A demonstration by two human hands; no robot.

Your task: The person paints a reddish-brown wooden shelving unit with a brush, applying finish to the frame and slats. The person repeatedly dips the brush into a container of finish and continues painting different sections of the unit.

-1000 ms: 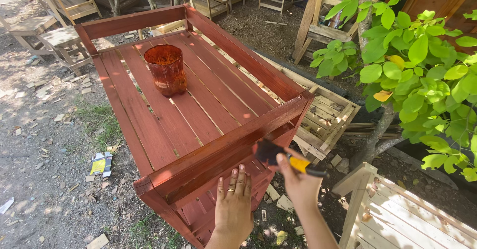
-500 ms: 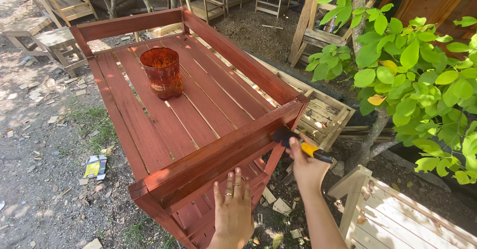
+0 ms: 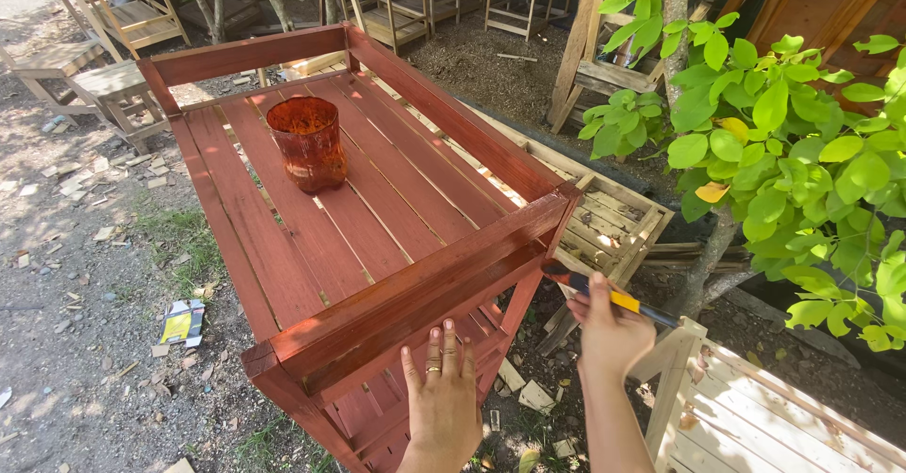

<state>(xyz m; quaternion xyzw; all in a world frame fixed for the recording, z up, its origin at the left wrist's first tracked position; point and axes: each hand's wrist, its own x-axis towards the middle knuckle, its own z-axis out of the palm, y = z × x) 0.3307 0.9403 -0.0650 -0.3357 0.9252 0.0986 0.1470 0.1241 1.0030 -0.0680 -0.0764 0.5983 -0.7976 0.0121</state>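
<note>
Right hand [image 3: 609,331] clenched round a paintbrush [image 3: 604,294] with a yellow-and-black handle, bristles touching the underside of the near rail at the right front corner of the red-stained wooden table [image 3: 283,246]. Left hand [image 3: 444,397] released, fingers spread flat, hovering just below the near rail; contact with the wood impossible to tell. Rings showing on the left fingers. Paint container [image 3: 310,143], stained deep red, standing upright on the slatted top toward the far end, well apart from both hands. Unpainted pale wooden piece [image 3: 755,416] low on the right, just beside the right forearm. Leafy green bush [image 3: 793,143] beyond it. Bare wooden frames [image 3: 104,20] stacked at the far left, on dirt ground strewn with wood chips. Flattened wrapper [image 3: 184,322] lying on the ground left of the table.
</note>
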